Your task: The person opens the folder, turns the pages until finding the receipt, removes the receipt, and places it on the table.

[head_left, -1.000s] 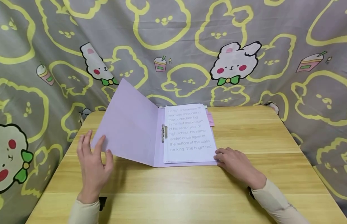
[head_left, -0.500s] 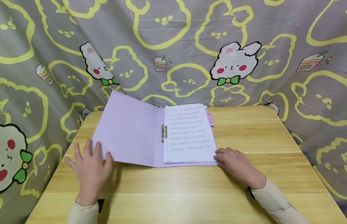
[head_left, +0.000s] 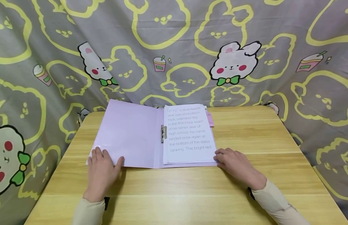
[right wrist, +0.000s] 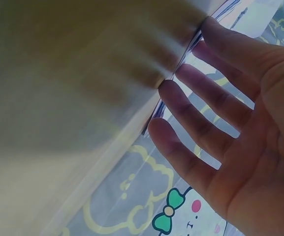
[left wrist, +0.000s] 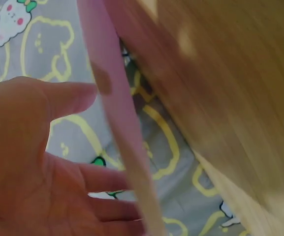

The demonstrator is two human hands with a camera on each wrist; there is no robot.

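A lilac folder (head_left: 129,134) lies spread on the wooden table, its left cover nearly flat. On its right half is a stack of printed paper (head_left: 188,134), with a metal clip (head_left: 163,133) at the stack's left edge. My left hand (head_left: 103,172) rests its fairly straight fingers on the cover's lower left corner; in the left wrist view the thumb and fingertips meet the cover (left wrist: 119,93). At the folder's lower right corner, my right hand (head_left: 238,165) touches the edge. The right wrist view has its relaxed fingers (right wrist: 196,118) against that edge.
Pink tabs (head_left: 210,119) stick out at the stack's right side. The wooden table (head_left: 261,134) ends at a grey curtain (head_left: 185,37) with cartoon rabbits, which hangs behind it and along both sides.
The folder's left cover has swung down to the left from a raised slant to nearly flat. My left hand has come down onto its corner. My right hand stays in place.
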